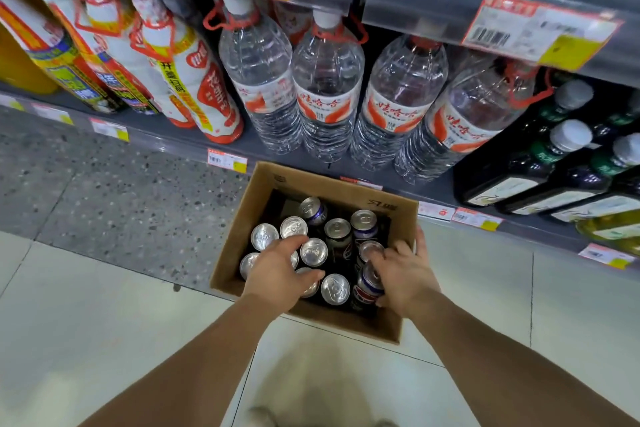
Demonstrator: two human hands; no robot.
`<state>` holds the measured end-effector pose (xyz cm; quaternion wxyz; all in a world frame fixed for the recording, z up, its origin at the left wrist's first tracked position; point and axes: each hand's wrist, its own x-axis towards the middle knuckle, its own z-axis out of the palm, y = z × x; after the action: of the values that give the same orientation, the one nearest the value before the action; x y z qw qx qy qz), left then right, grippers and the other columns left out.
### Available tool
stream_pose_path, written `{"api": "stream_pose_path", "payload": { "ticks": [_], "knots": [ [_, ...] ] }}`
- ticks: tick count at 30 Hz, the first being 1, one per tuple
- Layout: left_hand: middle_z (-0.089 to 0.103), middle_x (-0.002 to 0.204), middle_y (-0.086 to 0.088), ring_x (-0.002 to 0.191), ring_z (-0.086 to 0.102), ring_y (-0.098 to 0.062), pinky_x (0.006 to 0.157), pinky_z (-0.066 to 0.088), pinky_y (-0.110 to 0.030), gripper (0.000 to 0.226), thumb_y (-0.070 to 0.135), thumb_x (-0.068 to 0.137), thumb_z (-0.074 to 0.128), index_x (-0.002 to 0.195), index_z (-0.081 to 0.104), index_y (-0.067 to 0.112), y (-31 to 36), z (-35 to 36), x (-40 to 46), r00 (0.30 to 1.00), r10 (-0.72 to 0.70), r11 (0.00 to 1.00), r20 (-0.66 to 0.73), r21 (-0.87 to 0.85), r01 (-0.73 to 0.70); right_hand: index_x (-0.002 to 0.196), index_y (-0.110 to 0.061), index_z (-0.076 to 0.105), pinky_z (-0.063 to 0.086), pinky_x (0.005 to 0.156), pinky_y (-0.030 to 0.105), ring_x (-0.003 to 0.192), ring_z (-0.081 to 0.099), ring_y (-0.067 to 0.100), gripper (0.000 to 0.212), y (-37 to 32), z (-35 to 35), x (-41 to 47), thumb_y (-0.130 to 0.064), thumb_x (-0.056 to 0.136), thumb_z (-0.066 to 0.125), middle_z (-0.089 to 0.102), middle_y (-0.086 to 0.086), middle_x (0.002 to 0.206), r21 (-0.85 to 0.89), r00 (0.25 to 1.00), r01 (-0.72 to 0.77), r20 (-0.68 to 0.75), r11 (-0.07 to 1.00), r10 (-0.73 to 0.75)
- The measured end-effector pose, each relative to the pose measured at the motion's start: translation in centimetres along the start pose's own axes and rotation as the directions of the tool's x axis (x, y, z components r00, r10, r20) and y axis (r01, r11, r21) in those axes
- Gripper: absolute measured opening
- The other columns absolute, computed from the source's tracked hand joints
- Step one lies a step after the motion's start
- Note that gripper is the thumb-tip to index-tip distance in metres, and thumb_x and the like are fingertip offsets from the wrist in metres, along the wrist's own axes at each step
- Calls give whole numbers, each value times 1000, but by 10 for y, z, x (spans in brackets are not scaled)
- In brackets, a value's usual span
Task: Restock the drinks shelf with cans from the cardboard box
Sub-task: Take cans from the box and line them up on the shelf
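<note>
Head view: your left hand (277,270) spreads loosely over the upright cans (313,251) in the cardboard box (242,218) on the floor. Your right hand (403,274) wraps one tilted can (367,284); rushing could topple neighbours.

Both hands (277,270) (405,274) reach among cans (313,251) in the cardboard box (311,180).

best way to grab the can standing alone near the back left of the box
Take that can by its side wall just below the rim, coming straight down from above. It stands roughly upright, tilted a little, with its lid up, and there is open space in the box on its left and behind it for fingers to wrap. The left hand is probably nearer.
</note>
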<state>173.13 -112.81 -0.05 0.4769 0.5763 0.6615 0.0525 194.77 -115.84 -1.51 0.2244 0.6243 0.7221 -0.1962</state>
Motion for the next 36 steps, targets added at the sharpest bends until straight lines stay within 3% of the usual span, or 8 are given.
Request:
{"api": "stream_pose_path", "payload": {
  "ticks": [8, 13, 16, 19, 24, 29, 32, 36],
  "knots": [
    [55, 130, 11, 119, 51, -11, 99, 40, -23, 71, 34, 69, 82, 132, 49, 34, -6, 8, 17, 995, 33, 999, 99, 5, -33, 132, -35, 44, -17, 113, 55, 127, 36, 22, 80, 7, 3, 2, -61, 62, 74, 55, -7, 123, 118, 1000, 28, -15, 993, -26],
    [59, 123, 7, 114, 53, -9, 97, 43, -24, 79, 39, 63, 84, 134, 48, 34, -6, 18, 37, 964, 171, 958, 201, 195, -211, 122, -38, 46, -7, 119, 44, 133, 33, 10, 74, 21, 2, -8, -55, 58, 79, 53, -16, 124, 472, 998, 1, -60, 882, 31],
    [55, 127, 6, 120, 46, -14, 100, 42, -31, 83, 47, 63, 81, 136, 43, 39, -6, 31, 49, 937, 206, 879, 281, 368, -304, 108, -43, 45, 18, 116, 39, 110, 46, 0, 65, 32, 4, -21, -44, 56, 84, 54, -25, 107, 701, 984, 7, -132, 713, 121],
    [53, 129, 8, 124, 39, -16, 101, 34, -32, 88, 56, 60, 77, 137, 38, 41, -5, 49, 56, 905, 216, 767, 366, 510, -390, 108, -40, 51, 46, 94, 34, 105, 52, 8, 66, 42, 6, -35, -34, 53, 88, 58, -19, 106, 857, 952, 26, -178, 515, 248],
    [54, 122, 4, 122, 36, -23, 105, 21, -40, 87, 73, 55, 66, 129, 47, 32, -2, 77, 52, 882, 228, 513, 411, 720, -468, 110, -39, 51, 50, 89, 29, 106, 54, 6, 68, 43, 3, -42, -27, 56, 90, 58, -14, 109, 904, 917, 61, -218, 423, 334],
    [62, 108, 0, 114, 44, -25, 101, 23, -41, 64, 69, 60, 60, 104, 62, 22, 0, 81, 50, 899, 246, 417, 362, 798, -435, 109, -32, 54, 50, 88, 27, 102, 57, 5, 65, 41, -3, -41, -21, 57, 90, 61, -10, 106, 942, 879, 89, -227, 323, 420],
    [64, 104, 3, 110, 51, -22, 97, 27, -38, 57, 63, 59, 61, 102, 60, 26, 2, 75, 43, 915, 273, 507, 298, 763, -400, 112, -35, 53, 49, 92, 30, 106, 55, 7, 67, 39, -3, -43, -27, 56, 90, 61, -9, 111, 941, 882, 80, -221, 329, 417],
    [63, 108, 14, 104, 59, -11, 95, 40, -26, 70, 47, 57, 75, 119, 45, 32, 2, 50, 22, 946, 234, 847, 226, 431, -312, 112, -34, 53, 47, 92, 28, 106, 55, 8, 66, 34, -16, -55, -26, 57, 89, 62, -11, 110, 945, 877, 81, -219, 317, 429]
  ]
}}
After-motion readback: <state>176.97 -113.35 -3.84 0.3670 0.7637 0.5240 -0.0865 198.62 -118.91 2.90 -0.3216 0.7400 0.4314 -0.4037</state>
